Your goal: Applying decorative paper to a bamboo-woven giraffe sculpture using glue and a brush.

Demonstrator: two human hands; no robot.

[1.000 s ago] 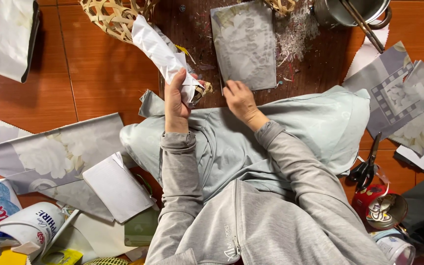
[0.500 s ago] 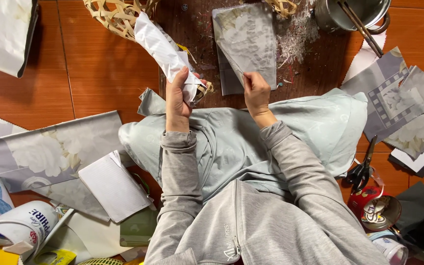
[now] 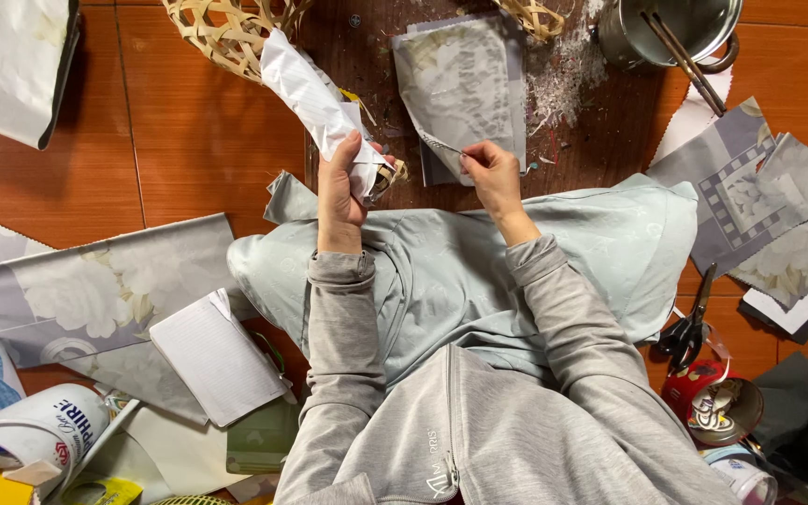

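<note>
Left hand (image 3: 340, 187) gripping white paper roll (image 3: 315, 98); right hand (image 3: 490, 173) (closed) pinching grey sheet's (image 3: 460, 84) edge.

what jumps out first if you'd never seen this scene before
At the centre, the left hand grips a white paper-wrapped bundle slanting up toward a woven basket, while the right hand pinches something thin over a grey floral sheet. Grey patterned sheets litter the red-brown floor, and scissors lie at the right.

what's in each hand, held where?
Left hand grips a white paper-wrapped roll near its lower end. Right hand pinches a thin, needle-like piece at one end; exactly what it is cannot be told.
</note>
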